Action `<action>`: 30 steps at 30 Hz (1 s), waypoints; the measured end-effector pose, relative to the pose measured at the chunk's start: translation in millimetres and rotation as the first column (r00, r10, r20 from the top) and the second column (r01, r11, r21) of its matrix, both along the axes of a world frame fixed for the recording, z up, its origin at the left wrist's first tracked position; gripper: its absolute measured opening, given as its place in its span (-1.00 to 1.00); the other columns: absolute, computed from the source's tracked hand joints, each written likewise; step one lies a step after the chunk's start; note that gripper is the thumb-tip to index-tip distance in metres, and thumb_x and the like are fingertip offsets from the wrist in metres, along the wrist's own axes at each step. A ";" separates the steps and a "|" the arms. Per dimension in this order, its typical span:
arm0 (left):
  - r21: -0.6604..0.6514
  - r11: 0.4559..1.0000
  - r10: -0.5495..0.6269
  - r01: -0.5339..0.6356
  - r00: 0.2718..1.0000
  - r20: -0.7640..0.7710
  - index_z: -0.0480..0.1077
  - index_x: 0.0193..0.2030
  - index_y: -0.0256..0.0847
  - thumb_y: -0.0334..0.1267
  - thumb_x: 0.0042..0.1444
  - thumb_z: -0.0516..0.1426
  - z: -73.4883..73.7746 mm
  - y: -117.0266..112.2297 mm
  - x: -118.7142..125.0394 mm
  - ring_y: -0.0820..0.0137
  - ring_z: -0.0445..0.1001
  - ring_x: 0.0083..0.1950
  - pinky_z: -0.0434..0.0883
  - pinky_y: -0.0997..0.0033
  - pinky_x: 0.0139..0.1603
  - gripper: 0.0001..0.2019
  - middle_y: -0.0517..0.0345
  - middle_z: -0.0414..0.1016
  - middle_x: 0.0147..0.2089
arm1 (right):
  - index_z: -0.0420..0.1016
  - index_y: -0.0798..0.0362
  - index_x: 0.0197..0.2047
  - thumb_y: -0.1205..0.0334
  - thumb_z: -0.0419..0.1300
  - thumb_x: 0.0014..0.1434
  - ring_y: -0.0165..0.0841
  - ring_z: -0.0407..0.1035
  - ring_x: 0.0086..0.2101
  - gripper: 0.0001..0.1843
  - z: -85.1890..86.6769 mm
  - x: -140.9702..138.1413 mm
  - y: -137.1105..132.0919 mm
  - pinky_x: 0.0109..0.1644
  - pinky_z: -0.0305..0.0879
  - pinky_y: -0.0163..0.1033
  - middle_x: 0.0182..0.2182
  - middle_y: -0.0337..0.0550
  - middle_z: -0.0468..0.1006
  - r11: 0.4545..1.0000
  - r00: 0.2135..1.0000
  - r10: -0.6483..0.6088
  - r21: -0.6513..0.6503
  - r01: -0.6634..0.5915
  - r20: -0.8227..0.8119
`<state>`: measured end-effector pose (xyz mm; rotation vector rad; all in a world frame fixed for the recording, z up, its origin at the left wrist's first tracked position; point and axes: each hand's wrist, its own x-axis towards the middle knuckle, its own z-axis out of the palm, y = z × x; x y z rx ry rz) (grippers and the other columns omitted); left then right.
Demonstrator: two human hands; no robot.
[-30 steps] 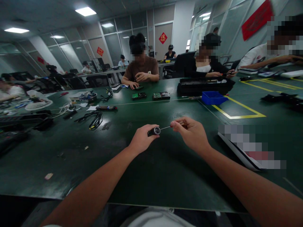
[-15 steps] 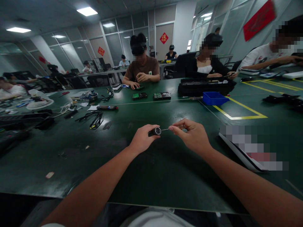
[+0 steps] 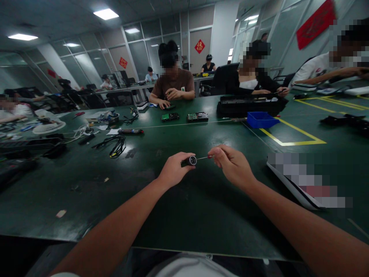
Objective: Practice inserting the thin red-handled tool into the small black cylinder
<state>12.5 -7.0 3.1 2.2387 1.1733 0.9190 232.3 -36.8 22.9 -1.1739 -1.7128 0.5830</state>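
Above near part of tabletop point(image 3: 161, 219), left hand point(image 3: 174, 169), grip narrow round black tube point(image 3: 191, 161); just right, right hand point(image 3: 234, 164), grip holding screwdriver point(image 3: 203, 158), pointing left at tube's end. Farther right, blue bin point(image 3: 261, 120); farther left, black cable point(image 3: 117, 147).

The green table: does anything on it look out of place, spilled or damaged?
A pale scrap and a smaller one lie loose on the table, left of the left hand, like litter. Beside the black cable, a dark patch may be a stain. Fine damage would be too small to see.
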 end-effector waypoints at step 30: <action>0.085 0.994 -0.065 0.066 0.998 -0.026 0.49 0.10 -0.12 -0.31 0.13 0.31 -2.8 3.7 -3.3 0.26 0.49 0.09 0.37 0.17 0.16 -0.62 0.11 0.58 0.06 | 0.52 0.01 -0.28 -0.03 0.19 0.26 -0.33 0.44 -0.41 -0.72 -12.9 1.2 19.7 -0.15 0.43 -0.08 -0.43 -0.20 0.51 0.965 0.803 -0.004 -0.213 -0.153 -0.595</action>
